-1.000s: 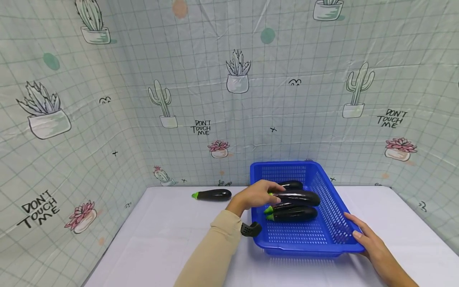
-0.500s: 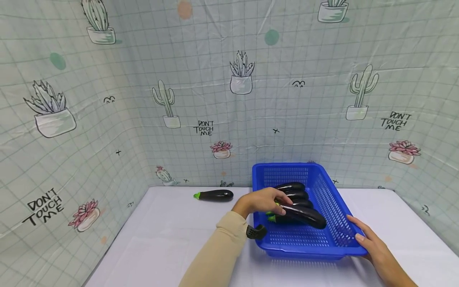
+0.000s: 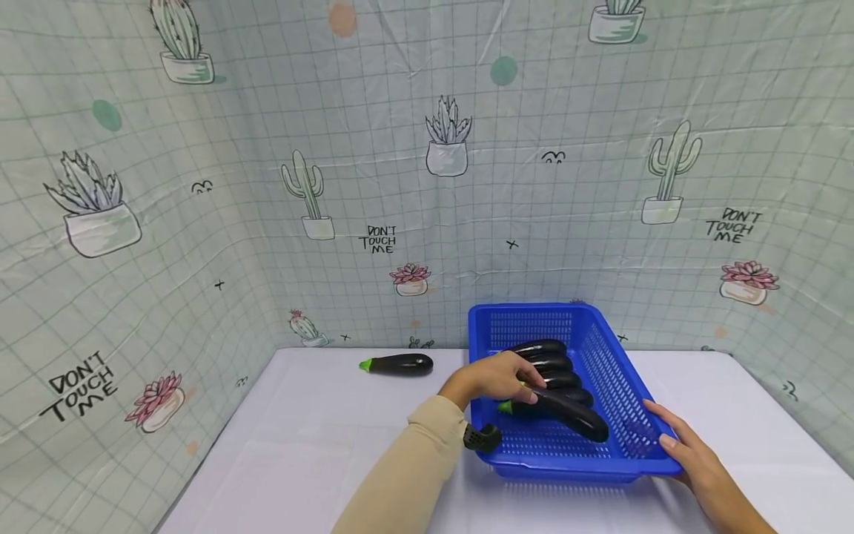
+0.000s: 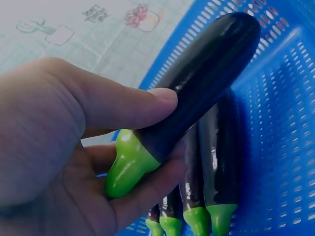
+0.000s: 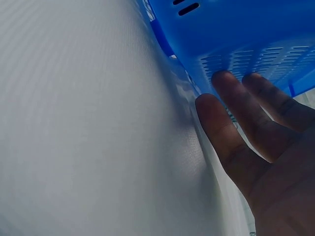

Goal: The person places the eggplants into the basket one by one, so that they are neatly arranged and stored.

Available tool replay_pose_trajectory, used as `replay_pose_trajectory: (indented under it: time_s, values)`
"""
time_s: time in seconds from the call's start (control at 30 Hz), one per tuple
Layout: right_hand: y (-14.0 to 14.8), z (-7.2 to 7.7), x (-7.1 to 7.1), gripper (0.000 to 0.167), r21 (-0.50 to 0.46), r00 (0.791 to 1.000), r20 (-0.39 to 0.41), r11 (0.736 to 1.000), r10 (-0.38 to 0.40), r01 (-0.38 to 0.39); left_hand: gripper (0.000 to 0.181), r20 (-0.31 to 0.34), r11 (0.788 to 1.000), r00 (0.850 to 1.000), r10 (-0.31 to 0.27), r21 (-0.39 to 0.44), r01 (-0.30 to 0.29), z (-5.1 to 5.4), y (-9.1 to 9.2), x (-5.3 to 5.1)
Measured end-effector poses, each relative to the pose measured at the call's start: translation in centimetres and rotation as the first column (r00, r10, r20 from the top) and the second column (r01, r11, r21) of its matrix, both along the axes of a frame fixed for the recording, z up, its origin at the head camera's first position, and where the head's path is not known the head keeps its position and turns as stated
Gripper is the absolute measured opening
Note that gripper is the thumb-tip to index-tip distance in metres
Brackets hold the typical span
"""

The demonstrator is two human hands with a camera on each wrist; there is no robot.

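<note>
My left hand (image 3: 502, 377) pinches a dark purple eggplant (image 3: 575, 418) near its green cap (image 4: 130, 164), thumb on one side and fingers beneath. This eggplant slants toward the front right of the blue plastic basket (image 3: 567, 467), just in front of a row of several other eggplants (image 3: 542, 346) inside it. In the left wrist view their green ends point the same way. At the basket's right front corner, my right hand (image 3: 697, 454) grips the rim, thumb on top. The right wrist view has its other fingers (image 5: 256, 110) against the basket's outer wall.
One more eggplant (image 3: 400, 364) lies on the white table (image 3: 313, 437), left of the basket near the back edge. A cactus-print cloth (image 3: 360, 185) hangs behind and at both sides. A black wrist device (image 3: 483, 437) sits over the basket's left rim.
My left hand has brought the eggplant from above the row toward the front of the basket, tilting its round end toward me and down. The right hand stays on the rim.
</note>
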State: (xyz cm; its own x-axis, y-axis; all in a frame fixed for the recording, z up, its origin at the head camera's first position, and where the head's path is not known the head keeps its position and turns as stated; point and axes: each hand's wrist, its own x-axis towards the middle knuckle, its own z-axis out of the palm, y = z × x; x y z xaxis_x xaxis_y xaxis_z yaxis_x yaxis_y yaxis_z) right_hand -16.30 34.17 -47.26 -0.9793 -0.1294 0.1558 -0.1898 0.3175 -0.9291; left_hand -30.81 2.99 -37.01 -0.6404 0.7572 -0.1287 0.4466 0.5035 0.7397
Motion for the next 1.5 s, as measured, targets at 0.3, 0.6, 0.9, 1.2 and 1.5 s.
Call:
replay_pose_trajectory:
  time_s: [0.3, 0.6, 0.9, 1.2, 1.5]
  values:
    - [0.0, -0.1, 0.2, 0.051, -0.008, 1.000, -0.028, 1.000, 0.004, -0.005, 0.022, -0.186, 0.985, 0.980, -0.069, -0.171, 0.037, -0.2, 0.7, 0.3]
    - [0.1, -0.2, 0.2, 0.051, -0.018, 0.997, -0.069, 1.000, 0.023, -0.024, 0.020, -0.247, 0.967, 0.967, -0.054, -0.255, -0.011, -0.2, 1.4, 0.4]
    - [0.1, -0.4, 0.1, 0.051, -0.014, 0.998, -0.052, 1.000, 0.020, -0.021, 0.022, -0.304, 0.918, 0.951, -0.053, -0.389, -0.073, -0.2, 1.9, 0.5]
    - [0.1, -0.3, 0.1, 0.051, -0.015, 0.999, -0.047, 1.000, 0.016, -0.017, 0.024, -0.324, 0.890, 0.946, -0.030, -0.439, -0.122, -0.2, 2.1, 0.6]
    - [0.2, -0.3, 0.1, 0.050, -0.008, 0.999, -0.051, 1.000, 0.012, -0.012, 0.022, -0.317, 0.901, 0.948, 0.001, -0.411, -0.138, -0.1, 2.2, 0.6]
